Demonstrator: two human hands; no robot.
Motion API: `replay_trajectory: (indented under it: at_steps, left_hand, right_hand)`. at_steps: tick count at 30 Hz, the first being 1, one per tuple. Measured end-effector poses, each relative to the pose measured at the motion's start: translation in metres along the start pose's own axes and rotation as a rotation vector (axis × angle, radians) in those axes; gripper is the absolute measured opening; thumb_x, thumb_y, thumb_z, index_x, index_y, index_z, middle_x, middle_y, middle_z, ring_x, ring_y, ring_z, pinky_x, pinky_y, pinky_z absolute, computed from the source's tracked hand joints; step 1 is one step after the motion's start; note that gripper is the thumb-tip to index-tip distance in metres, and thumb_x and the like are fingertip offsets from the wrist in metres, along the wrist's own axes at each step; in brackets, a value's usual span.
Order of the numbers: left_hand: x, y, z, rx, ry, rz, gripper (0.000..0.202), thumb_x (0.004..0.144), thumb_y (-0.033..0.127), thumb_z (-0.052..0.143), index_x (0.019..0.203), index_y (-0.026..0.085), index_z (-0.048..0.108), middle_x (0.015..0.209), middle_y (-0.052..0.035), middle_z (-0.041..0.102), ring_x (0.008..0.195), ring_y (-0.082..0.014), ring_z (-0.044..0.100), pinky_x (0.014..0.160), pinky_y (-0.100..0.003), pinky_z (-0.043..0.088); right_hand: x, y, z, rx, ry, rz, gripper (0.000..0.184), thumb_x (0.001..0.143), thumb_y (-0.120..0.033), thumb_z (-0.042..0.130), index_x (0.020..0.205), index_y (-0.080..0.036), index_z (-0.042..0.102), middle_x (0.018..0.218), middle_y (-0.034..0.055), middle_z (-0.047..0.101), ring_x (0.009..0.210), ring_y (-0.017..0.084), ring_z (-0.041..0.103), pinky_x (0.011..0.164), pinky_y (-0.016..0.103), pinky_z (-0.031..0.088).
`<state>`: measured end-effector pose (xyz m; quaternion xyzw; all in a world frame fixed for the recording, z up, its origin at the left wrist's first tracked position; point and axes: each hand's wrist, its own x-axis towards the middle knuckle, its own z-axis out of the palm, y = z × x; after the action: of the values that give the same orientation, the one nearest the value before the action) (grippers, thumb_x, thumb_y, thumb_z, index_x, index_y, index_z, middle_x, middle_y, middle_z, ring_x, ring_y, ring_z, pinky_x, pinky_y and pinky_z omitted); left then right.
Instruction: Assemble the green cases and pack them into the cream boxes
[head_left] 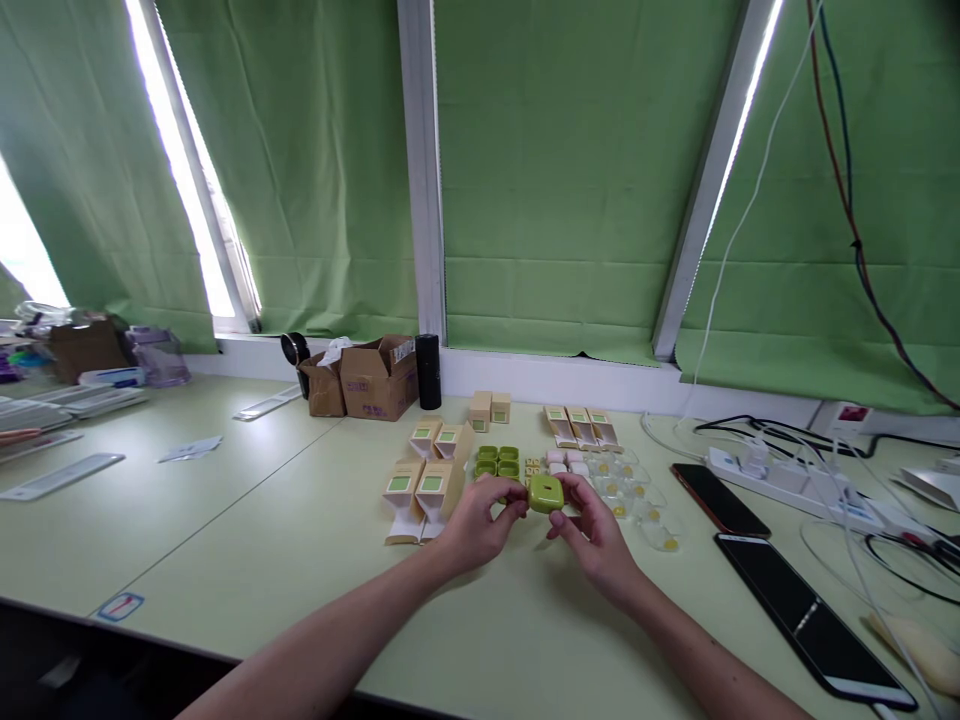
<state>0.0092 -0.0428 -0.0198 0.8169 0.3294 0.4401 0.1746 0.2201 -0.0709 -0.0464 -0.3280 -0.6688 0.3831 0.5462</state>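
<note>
Both my hands meet over the pale green table (247, 520), pinching a small green square case (545, 493) between them. My left hand (480, 520) grips its left side with thumb and fingers closed. My right hand (592, 530) holds its right side the same way. Just behind the case lie several more green cases (498, 461), small cream and pink pieces (566, 461) and clear plastic trays with yellow dots (634, 495). Tan cardboard boxes with green labels (420, 490) lie to the left of my hands.
Two black phones (802, 610) (718, 497) lie at the right, by a white power strip (795, 480) with tangled cables. An open cardboard box (379, 378) and a black cylinder (428, 371) stand by the window sill. Rulers and clutter lie at the far left.
</note>
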Motion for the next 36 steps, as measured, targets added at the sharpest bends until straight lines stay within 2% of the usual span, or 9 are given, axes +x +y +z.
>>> replay_trajectory:
  at_steps: [10,13,17,23,26,29,31,33,36]
  left_hand:
    - [-0.001,-0.008,0.000,0.103,0.071,0.112,0.008,0.092,0.023,0.074,0.086,0.020,0.071,0.081,-0.0034,0.074,0.079,-0.0199,0.065,0.081,-0.035,0.049]
    - [-0.001,-0.006,-0.003,0.104,0.107,0.128,0.017,0.089,0.025,0.080,0.100,0.020,0.069,0.097,-0.0069,0.073,0.093,-0.0238,0.066,0.084,-0.036,0.052]
    - [-0.001,-0.002,-0.004,0.078,0.064,0.221,0.044,0.088,0.020,0.079,0.129,0.024,0.064,0.124,-0.0111,0.068,0.118,-0.0286,0.062,0.101,-0.043,0.052]
    - [-0.003,-0.001,0.000,0.126,-0.062,0.303,0.058,0.090,0.010,0.071,0.142,0.032,0.060,0.130,-0.0093,0.067,0.121,-0.0290,0.060,0.108,-0.048,0.046]
    - [-0.001,0.000,-0.001,0.017,-0.041,0.220,0.052,0.089,0.012,0.075,0.137,0.030,0.064,0.129,-0.0093,0.068,0.123,-0.0289,0.060,0.110,-0.047,0.047]
    - [0.003,-0.003,-0.003,-0.160,0.046,0.031,0.050,0.085,0.015,0.079,0.131,0.026,0.066,0.129,-0.0096,0.069,0.122,-0.0271,0.062,0.107,-0.044,0.051]
    - [0.007,-0.008,-0.003,-0.249,0.094,-0.104,0.050,0.082,0.013,0.080,0.129,0.024,0.067,0.129,-0.0091,0.070,0.118,-0.0255,0.064,0.105,-0.042,0.052]
    - [0.010,-0.015,-0.003,-0.340,0.119,-0.194,0.050,0.079,0.012,0.080,0.127,0.024,0.068,0.131,-0.0091,0.070,0.118,-0.0248,0.064,0.105,-0.042,0.052]
    - [0.013,-0.024,0.000,-0.514,0.132,-0.243,0.054,0.076,0.016,0.083,0.128,0.021,0.068,0.132,-0.0102,0.070,0.115,-0.0240,0.065,0.102,-0.041,0.054]
  right_hand:
    - [0.002,0.000,-0.001,0.084,-0.036,0.005,0.040,0.103,-0.050,0.062,0.135,-0.027,0.056,0.134,0.0122,0.064,0.116,0.027,0.065,0.076,0.036,0.065]
    - [0.002,-0.003,-0.001,0.081,-0.043,0.006,0.039,0.103,-0.052,0.060,0.133,-0.026,0.058,0.127,0.0112,0.066,0.110,0.026,0.066,0.074,0.035,0.065]
    - [0.002,-0.002,0.003,0.068,-0.047,0.028,0.042,0.101,-0.058,0.060,0.127,-0.025,0.062,0.115,0.0091,0.067,0.092,0.021,0.067,0.068,0.033,0.064]
    - [0.000,0.003,0.007,-0.045,-0.052,0.072,0.047,0.101,-0.063,0.057,0.129,-0.026,0.063,0.111,0.0074,0.069,0.077,0.018,0.065,0.065,0.032,0.062]
    - [0.000,0.003,0.003,-0.161,-0.026,0.018,0.042,0.106,-0.058,0.049,0.129,-0.026,0.064,0.113,0.0078,0.071,0.090,0.021,0.070,0.078,0.036,0.063]
    - [0.003,0.003,-0.003,-0.377,-0.015,-0.100,0.032,0.109,-0.045,0.046,0.125,-0.026,0.065,0.120,0.0097,0.072,0.112,0.026,0.068,0.095,0.042,0.059]
    - [0.004,0.006,-0.006,-0.568,-0.042,-0.184,0.026,0.107,-0.035,0.047,0.122,-0.025,0.066,0.122,0.0110,0.071,0.117,0.029,0.065,0.100,0.046,0.056]
    - [0.005,0.009,-0.007,-0.739,-0.084,-0.242,0.026,0.105,-0.025,0.048,0.123,-0.024,0.067,0.125,0.0121,0.071,0.121,0.030,0.063,0.104,0.049,0.053]
    - [0.005,0.013,-0.005,-0.924,-0.149,-0.254,0.033,0.100,-0.017,0.051,0.129,-0.022,0.066,0.136,0.0123,0.068,0.132,0.032,0.056,0.111,0.052,0.048]
